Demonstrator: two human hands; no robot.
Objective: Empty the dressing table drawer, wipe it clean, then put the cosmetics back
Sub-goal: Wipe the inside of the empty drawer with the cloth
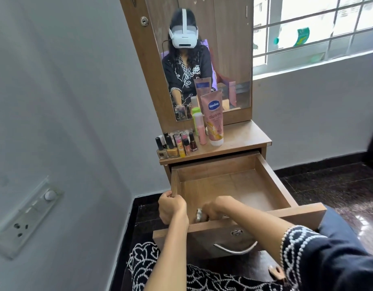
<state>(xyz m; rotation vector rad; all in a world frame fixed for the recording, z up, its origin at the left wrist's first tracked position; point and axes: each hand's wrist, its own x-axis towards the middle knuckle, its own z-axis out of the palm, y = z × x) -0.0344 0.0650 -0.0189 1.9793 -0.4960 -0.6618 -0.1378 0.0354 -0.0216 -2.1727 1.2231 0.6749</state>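
Observation:
The wooden drawer [271, 177] of the dressing table is pulled out, its floor bare apart from my right hand. My left hand [171, 206] grips the drawer's left wall near the front corner. My right hand [217, 208] is inside the drawer at the front left, closed on a small crumpled cloth [200, 215] pressed against the floor. On the tabletop stand several nail polish bottles [173, 145], a pink Vaseline tube [214, 118], a slim pink tube [201, 133] and a green-capped bottle [196, 116].
A mirror [223, 59] rises behind the tabletop and reflects a person wearing a headset. The drawer front carries a metal handle [236, 249] and a lock. A wall with a socket panel [28, 215] is on the left, a barred window [316, 30] at the upper right, dark floor on the right.

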